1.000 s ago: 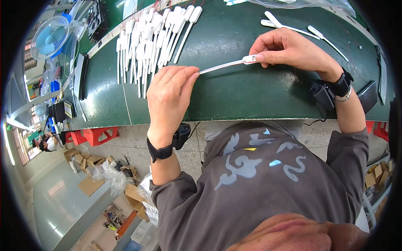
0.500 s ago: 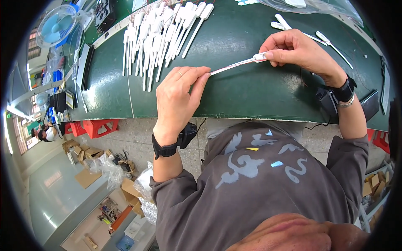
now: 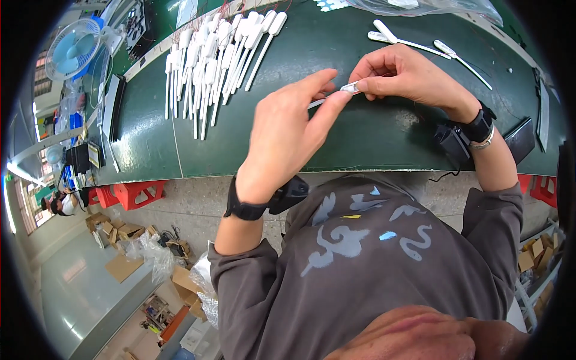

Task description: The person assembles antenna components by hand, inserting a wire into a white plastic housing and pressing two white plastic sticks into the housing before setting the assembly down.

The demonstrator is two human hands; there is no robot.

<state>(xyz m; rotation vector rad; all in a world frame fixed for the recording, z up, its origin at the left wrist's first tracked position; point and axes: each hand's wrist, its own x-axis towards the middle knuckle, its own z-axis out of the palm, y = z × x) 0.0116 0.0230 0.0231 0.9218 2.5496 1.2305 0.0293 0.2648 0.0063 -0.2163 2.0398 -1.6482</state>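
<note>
A slim white stick-shaped plastic casing (image 3: 350,89) with a wider head is held above the green table. My right hand (image 3: 399,77) pinches the outer end of its head between thumb and fingers. Beside it, my left hand (image 3: 291,117) has its thumb tip at the head, with the index finger stretched out and apart from the thumb. The casing's stem passes behind the left thumb, so much of it is hidden. The head's upward side looks open, with small parts inside that I cannot make out.
Many similar white sticks (image 3: 210,60) lie bunched at the left, with thin red wires at their heads. Several more sticks (image 3: 459,57) lie at the far right. Clear plastic bagging (image 3: 426,7) rests at the back. A fan (image 3: 73,49) stands left; red stools (image 3: 138,193) are below the table edge.
My left hand has let go of the stem's far tip and moved right and up to the head. My right hand still pinches the head, now slightly further left in view.
</note>
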